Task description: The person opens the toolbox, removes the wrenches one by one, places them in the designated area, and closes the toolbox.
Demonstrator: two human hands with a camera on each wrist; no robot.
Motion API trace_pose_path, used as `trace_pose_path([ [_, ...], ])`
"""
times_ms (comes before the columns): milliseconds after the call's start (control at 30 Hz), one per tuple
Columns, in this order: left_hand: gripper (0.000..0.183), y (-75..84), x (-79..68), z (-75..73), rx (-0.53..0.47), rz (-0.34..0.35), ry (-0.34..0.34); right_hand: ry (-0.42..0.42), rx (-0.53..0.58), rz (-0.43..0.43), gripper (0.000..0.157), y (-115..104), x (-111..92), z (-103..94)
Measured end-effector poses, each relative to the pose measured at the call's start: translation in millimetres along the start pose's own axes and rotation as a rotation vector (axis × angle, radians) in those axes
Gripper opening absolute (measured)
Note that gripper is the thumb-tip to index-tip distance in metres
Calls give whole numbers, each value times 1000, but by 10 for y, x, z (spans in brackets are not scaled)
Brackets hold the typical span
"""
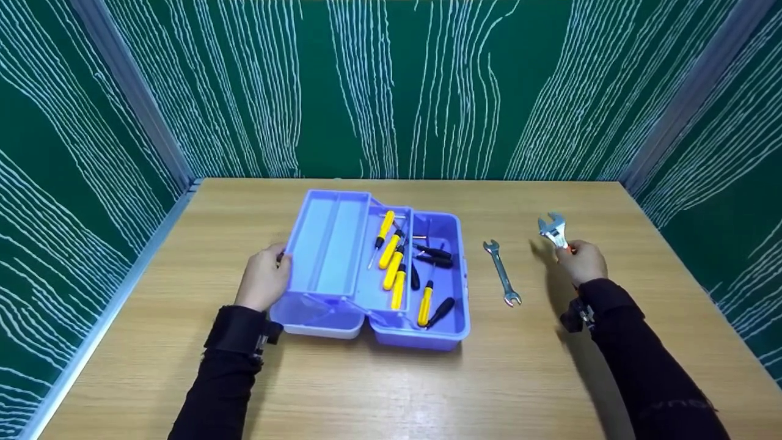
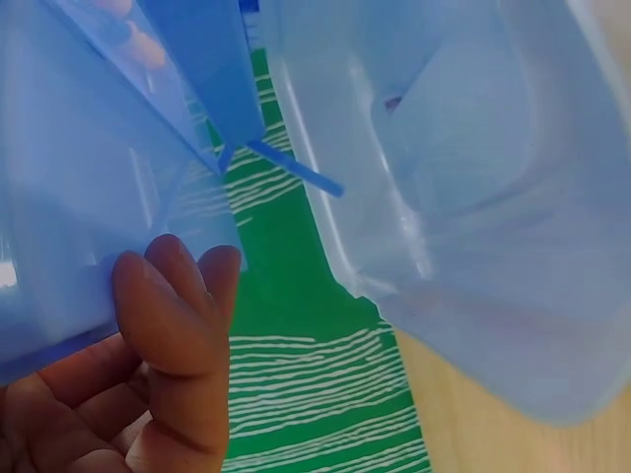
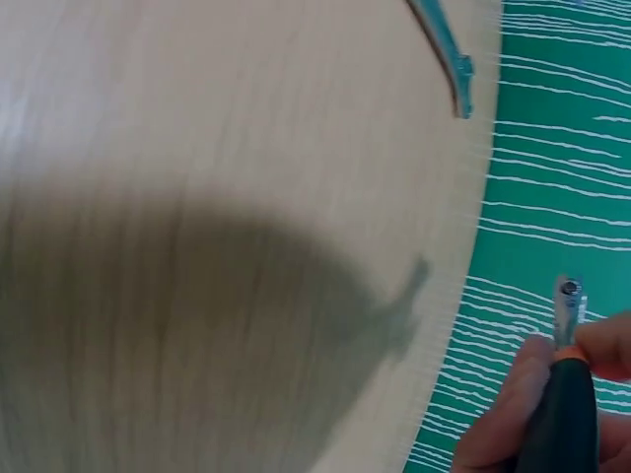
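A purple toolbox lies unfolded on the table, its trays fanned out to the left. My left hand pinches the left edge of the raised upper tray; in the left wrist view, curled fingers lie against that tray's wall. Off to the right, my right hand grips an adjustable wrench above the table, jaw end pointing away from me. Its dark handle shows in the right wrist view. Between the toolbox and that hand, a double open-end wrench lies on the wood.
Several yellow-handled screwdrivers lie in the middle tray. The toolbox's deep compartment holds black-handled tools and another yellow screwdriver. Green walls with white lines border the wooden table at the back and sides.
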State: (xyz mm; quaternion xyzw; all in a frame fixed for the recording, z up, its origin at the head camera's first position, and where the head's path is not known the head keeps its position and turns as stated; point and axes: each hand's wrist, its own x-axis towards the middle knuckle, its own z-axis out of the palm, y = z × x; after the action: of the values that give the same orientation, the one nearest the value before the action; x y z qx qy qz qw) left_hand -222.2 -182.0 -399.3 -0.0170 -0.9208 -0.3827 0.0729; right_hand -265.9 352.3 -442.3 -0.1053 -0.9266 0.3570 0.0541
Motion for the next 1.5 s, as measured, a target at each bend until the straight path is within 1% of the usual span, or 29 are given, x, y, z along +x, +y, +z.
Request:
trace_pose_path([
  [100, 39, 1, -2, 3, -2, -4, -2, -39, -41, 16, 48, 14, 10, 24],
  [200, 38, -3, -6, 8, 8, 12, 8, -108, -61, 42, 55, 33, 13, 43],
  [333, 38, -8, -9, 10, 9, 18, 11, -156, -81, 65, 55, 52, 24, 72],
  [567, 39, -6, -12, 2, 8, 22, 8, -161, -129, 67, 48, 39, 48, 100],
  [700, 39, -6, -13, 2, 1, 15, 3, -185, -128, 77, 45, 41, 58, 104],
  [800, 39, -7, -11, 5, 0, 16, 3, -195, -128, 88, 46, 49, 60, 97],
  [1000, 38, -1, -11, 6, -3, 31, 16, -171, -160, 74, 48, 44, 70, 67],
  [1200, 39, 11, -12, -4, -6, 13, 6, -156, -177, 55, 49, 28, 38, 51],
  [1300, 39, 16, -14, -12, -5, 16, 7, -152, -193, 62, 48, 9, 10, 64],
  [1500, 39, 7, -25, -12, -7, 15, -3, -185, -209, 115, 45, -4, -38, 94],
])
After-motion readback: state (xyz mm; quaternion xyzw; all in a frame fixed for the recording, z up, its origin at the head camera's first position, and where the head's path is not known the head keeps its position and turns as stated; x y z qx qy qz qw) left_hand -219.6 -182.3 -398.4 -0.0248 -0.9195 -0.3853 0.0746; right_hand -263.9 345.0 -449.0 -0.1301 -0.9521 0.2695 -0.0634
